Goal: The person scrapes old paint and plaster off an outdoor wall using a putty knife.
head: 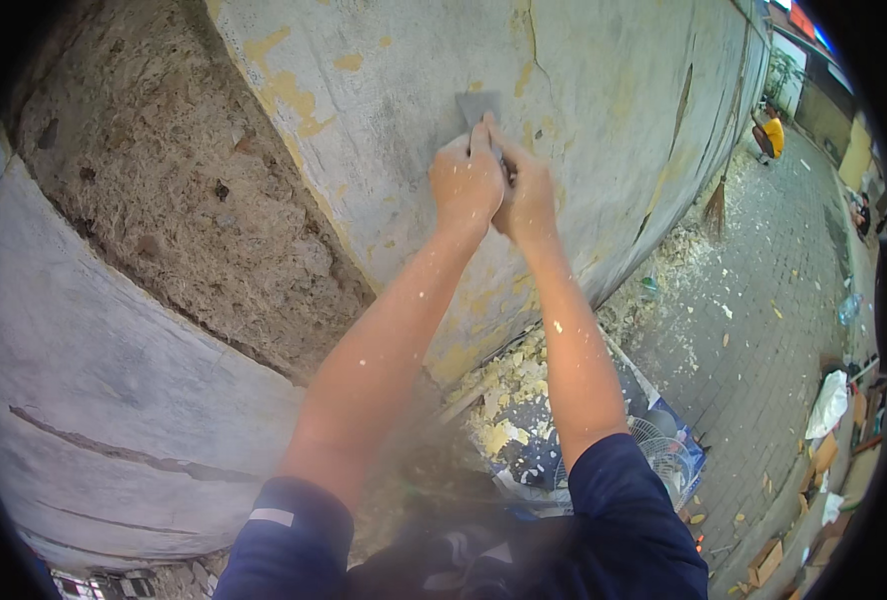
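Both arms reach up to a plastered wall (601,97) with patches of old yellow paint. Side by side, my left hand (464,184) and my right hand (531,196) are closed around the handle of a flat-bladed scraper (479,105). Its wide metal blade points upward and lies at the wall face, slightly blurred. My fingers hide most of the handle. Flecks of paint dot both forearms. A thin crack runs down the plaster above and to the right of the blade.
Left of the plaster, rough masonry (181,180) is exposed. Below, paint flakes (507,435) cover a heap beside a wire fan guard (665,454). A broom (716,210) leans on the wall along the brick paving (758,300). A person in yellow (772,136) squats farther off; cardboard boxes (766,562) lie right.
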Demonstrator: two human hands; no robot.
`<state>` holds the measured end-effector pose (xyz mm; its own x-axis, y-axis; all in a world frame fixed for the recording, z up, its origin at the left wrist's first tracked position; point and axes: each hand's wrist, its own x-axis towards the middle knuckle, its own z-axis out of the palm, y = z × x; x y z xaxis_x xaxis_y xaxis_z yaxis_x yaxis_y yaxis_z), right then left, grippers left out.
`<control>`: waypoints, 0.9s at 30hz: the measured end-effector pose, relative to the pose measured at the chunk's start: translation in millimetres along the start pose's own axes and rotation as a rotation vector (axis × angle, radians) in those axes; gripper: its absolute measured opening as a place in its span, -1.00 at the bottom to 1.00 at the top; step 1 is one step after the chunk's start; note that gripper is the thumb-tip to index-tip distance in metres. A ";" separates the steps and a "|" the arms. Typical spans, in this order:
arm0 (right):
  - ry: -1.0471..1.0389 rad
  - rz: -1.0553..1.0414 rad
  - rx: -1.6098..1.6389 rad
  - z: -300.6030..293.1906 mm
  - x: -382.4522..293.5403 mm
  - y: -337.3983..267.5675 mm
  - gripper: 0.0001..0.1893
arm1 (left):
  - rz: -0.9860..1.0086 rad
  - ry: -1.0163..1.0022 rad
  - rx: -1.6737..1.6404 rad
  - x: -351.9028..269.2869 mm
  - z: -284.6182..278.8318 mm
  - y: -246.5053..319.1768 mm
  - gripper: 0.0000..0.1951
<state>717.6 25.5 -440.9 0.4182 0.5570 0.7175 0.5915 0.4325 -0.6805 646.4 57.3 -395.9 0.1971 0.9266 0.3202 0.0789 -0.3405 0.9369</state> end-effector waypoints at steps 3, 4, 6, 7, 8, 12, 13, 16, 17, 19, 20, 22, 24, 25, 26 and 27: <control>-0.037 0.049 -0.018 0.6 -0.1 -1.4 -0.53 | -0.122 0.014 -0.096 -6.5 -3.2 -10.3 -0.61; -0.052 0.052 0.017 0.0 0.9 -3.6 -0.53 | -0.111 0.009 -0.097 -0.4 -1.5 -7.7 -0.61; -0.045 0.051 0.024 -7.6 13.2 -12.0 -0.52 | -0.015 -0.008 -0.127 17.0 3.7 -1.3 -0.61; -0.048 0.057 0.031 -10.8 18.2 -17.5 -0.51 | -0.007 -0.008 -0.125 16.8 2.2 -6.0 -0.61; -0.044 0.051 0.035 -6.4 12.8 -14.1 -0.51 | 0.001 0.008 -0.083 13.5 -1.5 -12.5 -0.61; -0.020 0.004 -0.018 -4.5 18.0 4.1 -0.50 | -0.058 -0.006 -0.057 6.1 2.8 0.5 -0.62; -0.042 0.024 -0.049 -6.2 19.7 0.8 -0.50 | -0.070 -0.006 -0.055 6.1 3.4 6.3 -0.62; -0.006 -0.039 0.072 -5.8 24.0 3.3 -0.52 | 0.026 0.025 -0.079 12.6 10.5 3.1 -0.54; -0.035 0.029 -0.013 -2.2 3.6 7.1 -0.53 | 0.001 0.042 0.004 0.8 9.1 -20.9 -0.52; -0.116 0.147 -0.153 2.1 -79.2 45.1 -0.58 | -0.177 0.017 -0.048 -43.1 12.1 -97.8 -0.53; -0.291 0.320 -0.161 7.5 -133.6 47.2 -0.64 | -0.452 -0.049 -0.168 -81.4 -6.1 -155.7 -0.61; -0.808 0.530 -0.329 -9.6 -272.3 111.7 -0.67 | -1.197 -0.095 -0.496 -199.9 -9.2 -236.3 -0.84; -0.975 0.885 -0.012 -5.0 -359.0 79.0 -0.63 | -0.923 -0.234 -0.388 -337.9 -72.6 -390.9 -0.83; -1.014 0.851 -0.054 -9.8 -391.9 70.7 -0.61 | -1.062 -0.146 -0.434 -380.4 -76.4 -426.5 -0.77; -1.039 0.840 -0.111 -24.5 -418.0 73.2 -0.56 | -1.096 -0.153 -0.442 -386.9 -69.9 -418.9 -0.77; -1.056 0.878 -0.117 -36.9 -432.9 73.4 -0.56 | -1.293 -0.151 -0.482 -392.0 -67.7 -389.4 -0.75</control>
<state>605.4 -210.1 -796.0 -0.0050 0.9052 -0.4250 0.4841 -0.3697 -0.7931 472.3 -162.6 -876.7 0.3487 0.5016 -0.7917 -0.0511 0.8537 0.5183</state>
